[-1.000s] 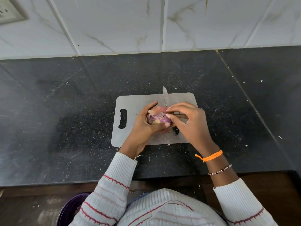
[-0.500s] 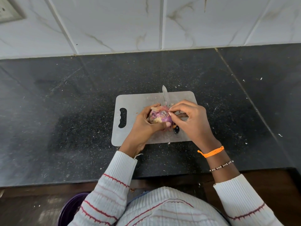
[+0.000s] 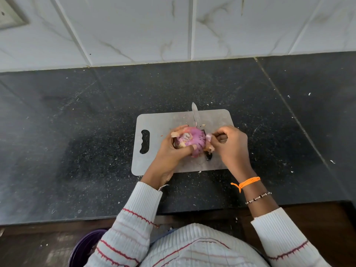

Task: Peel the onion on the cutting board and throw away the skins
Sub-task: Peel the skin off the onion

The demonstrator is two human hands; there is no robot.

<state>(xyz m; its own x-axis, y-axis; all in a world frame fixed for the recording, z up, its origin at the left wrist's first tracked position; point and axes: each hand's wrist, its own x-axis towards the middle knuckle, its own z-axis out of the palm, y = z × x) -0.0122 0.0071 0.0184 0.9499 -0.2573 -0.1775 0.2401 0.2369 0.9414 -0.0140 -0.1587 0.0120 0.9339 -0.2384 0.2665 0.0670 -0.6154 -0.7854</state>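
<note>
Nearest, ribbed white knit sleeves (image 3: pixel 134 218) with thin red stripes, two in all; beside the left one, the curved rim of one purple bin (image 3: pixel 84 245) on the floor. On the right wrist, one orange thread band (image 3: pixel 248 182) and one beaded bracelet (image 3: pixel 258 197). Above the flat grey cutting board (image 3: pixel 159 122), rounded at the corners with one wavy handle slot: left hand (image 3: pixel 169 151) curled round one glossy purple onion (image 3: pixel 192 140), papery skin partly off; right hand (image 3: pixel 229 145) pinching a pale strip of skin (image 3: pixel 209 140) at the onion's side. Beyond, one slim steel knife (image 3: pixel 195 113), tip past the board's far edge. Speckled black stone counter (image 3: pixel 77 132), littered with flakes; veined white tiles (image 3: pixel 134 26) behind.
</note>
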